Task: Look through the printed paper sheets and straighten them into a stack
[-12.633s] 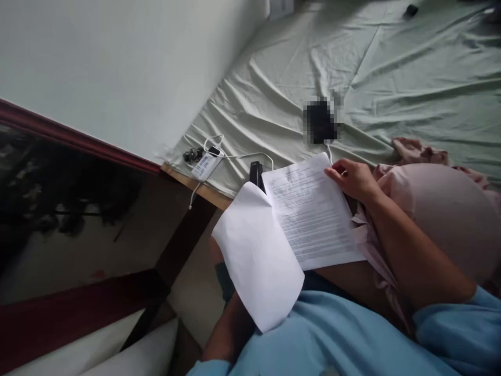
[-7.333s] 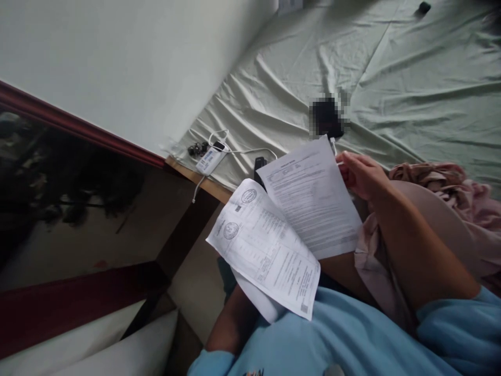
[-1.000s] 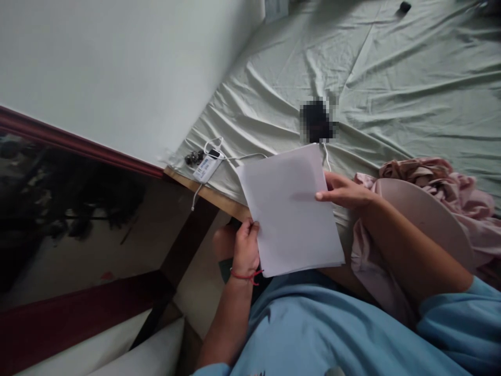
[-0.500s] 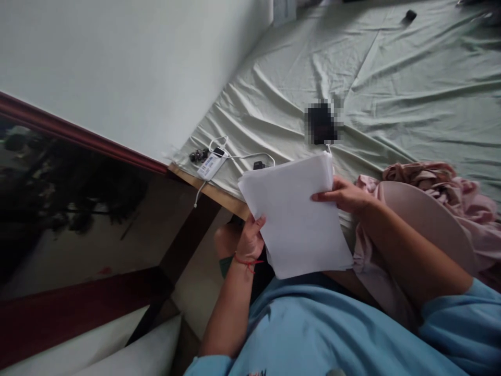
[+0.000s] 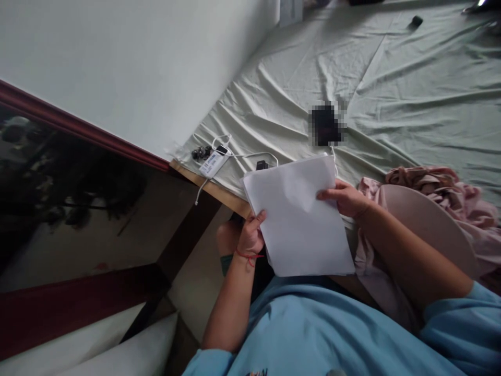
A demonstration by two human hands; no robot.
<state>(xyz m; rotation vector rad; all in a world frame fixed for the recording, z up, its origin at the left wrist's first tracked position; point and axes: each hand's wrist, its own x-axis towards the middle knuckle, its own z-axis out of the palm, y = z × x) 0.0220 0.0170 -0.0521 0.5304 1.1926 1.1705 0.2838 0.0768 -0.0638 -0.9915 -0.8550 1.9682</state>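
A stack of white paper sheets (image 5: 299, 216) rests over my lap, blank side up. My left hand (image 5: 251, 235), with a red string at the wrist, grips the stack's left edge. My right hand (image 5: 342, 199) holds its right edge, thumb on top. Behind the sheets the top of a small black object (image 5: 261, 165) pokes out on the bed edge.
A pale green bed sheet (image 5: 391, 89) spreads ahead. On it lie a white charger with cable (image 5: 213, 163), small dark earbuds (image 5: 201, 152), a blurred dark device (image 5: 325, 125) and pink cloth (image 5: 442, 183). A wall (image 5: 117, 62) and dark wooden frame (image 5: 183, 235) stand at the left.
Earlier the printed pages were spread open. Now they are gathered into one stack with a blank side up, both hands on its edges. Over the last second the stack shifted slightly right.
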